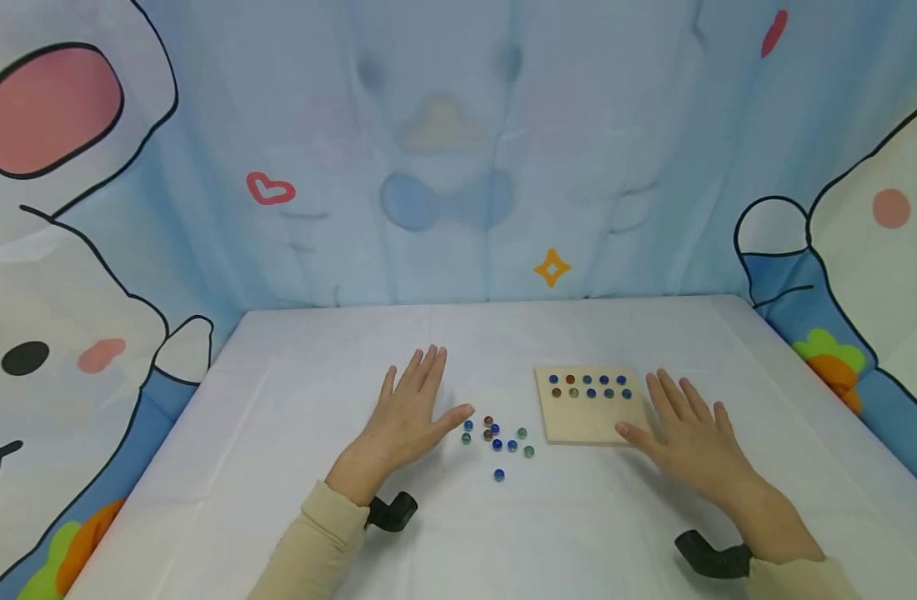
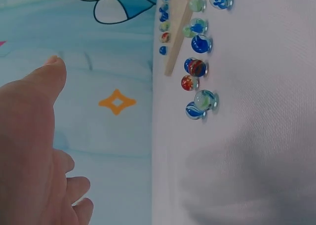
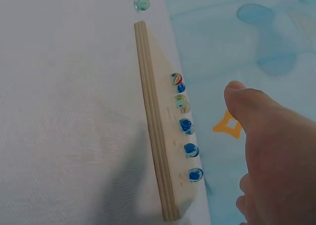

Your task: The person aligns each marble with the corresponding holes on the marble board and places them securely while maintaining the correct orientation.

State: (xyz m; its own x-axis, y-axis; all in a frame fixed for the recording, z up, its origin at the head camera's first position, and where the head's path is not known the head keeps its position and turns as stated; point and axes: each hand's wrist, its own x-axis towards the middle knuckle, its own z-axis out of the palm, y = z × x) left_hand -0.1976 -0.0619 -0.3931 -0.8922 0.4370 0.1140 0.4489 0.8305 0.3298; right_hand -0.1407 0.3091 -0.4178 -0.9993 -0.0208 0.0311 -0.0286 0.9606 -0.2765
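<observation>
My left hand [image 1: 408, 423] is held palm down with fingers spread, just left of a loose group of glass marbles, holding nothing. Blue, green and reddish-brown marbles [image 1: 497, 445] are scattered on the white table, one lying nearer to me than the others. To their right lies a flat wooden board [image 1: 578, 422] bearing two rows of marbles [image 1: 590, 392] along its far half. My right hand [image 1: 694, 446], fingers extended, hovers at the board's right side, its thumb overlapping the near right corner in the head view. The right wrist view shows the board's layered edge [image 3: 154, 131] and seated marbles [image 3: 185, 126].
The white tablecloth [image 1: 428, 550] reaches back to a light blue curtain [image 1: 616, 100] printed with cartoon animals. A black wrist mount [image 1: 394, 512] sticks out at my left cuff, and another black mount [image 1: 712, 557] at my right.
</observation>
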